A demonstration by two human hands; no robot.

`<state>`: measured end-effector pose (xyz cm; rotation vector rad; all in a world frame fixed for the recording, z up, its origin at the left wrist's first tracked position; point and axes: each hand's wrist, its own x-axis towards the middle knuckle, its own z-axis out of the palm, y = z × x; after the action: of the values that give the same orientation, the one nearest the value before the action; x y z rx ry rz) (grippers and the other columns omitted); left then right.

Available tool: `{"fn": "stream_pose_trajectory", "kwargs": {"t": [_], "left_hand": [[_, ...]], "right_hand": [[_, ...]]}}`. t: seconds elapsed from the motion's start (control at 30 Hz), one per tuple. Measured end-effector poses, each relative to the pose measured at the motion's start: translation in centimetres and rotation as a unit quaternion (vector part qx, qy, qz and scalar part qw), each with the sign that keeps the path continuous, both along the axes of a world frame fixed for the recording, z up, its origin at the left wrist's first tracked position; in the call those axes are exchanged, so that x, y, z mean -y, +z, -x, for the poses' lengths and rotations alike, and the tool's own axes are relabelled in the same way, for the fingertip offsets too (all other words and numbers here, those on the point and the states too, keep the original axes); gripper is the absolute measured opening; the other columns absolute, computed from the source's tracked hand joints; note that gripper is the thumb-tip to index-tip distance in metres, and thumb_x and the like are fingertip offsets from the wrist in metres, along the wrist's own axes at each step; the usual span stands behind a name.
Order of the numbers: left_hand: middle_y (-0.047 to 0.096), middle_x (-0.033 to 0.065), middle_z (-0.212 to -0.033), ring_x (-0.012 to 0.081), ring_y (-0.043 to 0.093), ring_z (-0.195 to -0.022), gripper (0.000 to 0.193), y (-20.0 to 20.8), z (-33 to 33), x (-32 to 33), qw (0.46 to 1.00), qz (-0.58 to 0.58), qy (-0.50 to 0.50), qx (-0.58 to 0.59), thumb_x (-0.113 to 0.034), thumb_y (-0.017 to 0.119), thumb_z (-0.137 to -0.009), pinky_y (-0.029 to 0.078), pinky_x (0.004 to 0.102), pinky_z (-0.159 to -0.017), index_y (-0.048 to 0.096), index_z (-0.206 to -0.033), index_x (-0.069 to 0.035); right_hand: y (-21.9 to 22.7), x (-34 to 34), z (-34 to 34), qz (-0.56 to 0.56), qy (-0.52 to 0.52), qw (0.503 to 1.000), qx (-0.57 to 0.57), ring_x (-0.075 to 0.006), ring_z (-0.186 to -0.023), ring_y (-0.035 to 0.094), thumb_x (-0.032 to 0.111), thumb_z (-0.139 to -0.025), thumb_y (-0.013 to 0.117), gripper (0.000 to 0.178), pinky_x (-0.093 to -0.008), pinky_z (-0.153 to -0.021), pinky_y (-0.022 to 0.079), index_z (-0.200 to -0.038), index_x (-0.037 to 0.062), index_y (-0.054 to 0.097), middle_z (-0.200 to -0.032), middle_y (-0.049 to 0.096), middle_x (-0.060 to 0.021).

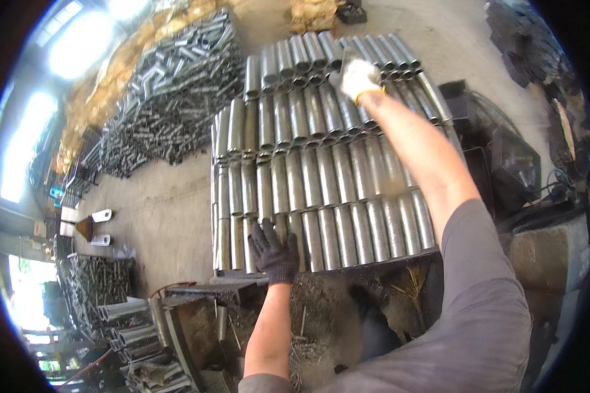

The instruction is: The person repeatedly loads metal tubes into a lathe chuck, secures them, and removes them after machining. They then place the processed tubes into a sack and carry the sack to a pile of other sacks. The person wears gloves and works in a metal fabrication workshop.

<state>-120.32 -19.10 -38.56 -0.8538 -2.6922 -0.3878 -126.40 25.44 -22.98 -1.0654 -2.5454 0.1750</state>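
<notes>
So: my left hand, in a dark glove, lies flat with fingers spread on the near row of the stacked metal tubes, palm down, gripping nothing. My left forearm comes up bare from the lower edge. My right hand, in a white glove, is stretched out to the far rows, arm nearly straight, fingers curled over the end of one tube in the top row; can't tell if it's a firm grip or just contact. Grey sleeve on the right upper arm.

The tubes lie side by side in four rows, layered, short and shiny, on a low stack. Bare concrete floor to the left. Beyond it, a big loose pile of similar tubes, well apart from the stack. Longer pipes lie at lower left beside scrap. Dark machinery sits just right of the stack. Bright windows at upper left.
</notes>
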Motion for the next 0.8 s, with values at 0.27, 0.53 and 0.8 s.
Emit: {"fn": "stream_pose_trajectory", "kwargs": {"t": [0.27,0.53,0.8], "left_hand": [[0.048,0.0367,-0.150,0.0513,0.046,-0.142,0.081,0.6,0.5,-0.1,0.999,-0.033,-0.026,-0.013,-0.045,0.069,-0.094,0.032,0.0628,-0.121,0.042,-0.155,0.000],[0.049,0.0364,-0.149,0.0511,0.046,-0.142,0.080,-0.4,-0.1,0.4,0.999,-0.031,-0.009,0.006,-0.044,0.069,-0.094,0.031,0.0618,-0.123,0.042,-0.156,-0.002],[0.051,0.0283,-0.152,0.0476,0.046,-0.145,0.075,1.0,-5.2,3.6,0.988,-0.134,-0.072,-0.028,-0.044,0.068,-0.095,0.032,0.0584,-0.124,0.044,-0.155,-0.006]], "right_hand": [[-2.5,-5.1,8.6,-0.040,-0.021,0.998,0.047,-0.0344,-0.100,0.078,0.026,-0.094,0.061,0.029,-0.0484,-0.083,0.062,-0.108,0.0090,0.080,-0.108,0.080,-0.0163],[-0.4,-1.3,-0.3,0.361,-0.036,0.924,-0.122,-0.0203,-0.066,0.068,0.050,-0.094,0.069,0.047,-0.0400,-0.057,0.054,-0.094,0.0040,0.078,-0.069,0.069,-0.0113],[-8.3,23.7,-28.5,0.756,0.136,0.574,-0.285,-0.0159,-0.075,0.069,0.034,-0.094,0.069,0.051,-0.0310,-0.066,0.061,-0.131,-0.0008,0.059,-0.097,0.071,-0.0089]]}}
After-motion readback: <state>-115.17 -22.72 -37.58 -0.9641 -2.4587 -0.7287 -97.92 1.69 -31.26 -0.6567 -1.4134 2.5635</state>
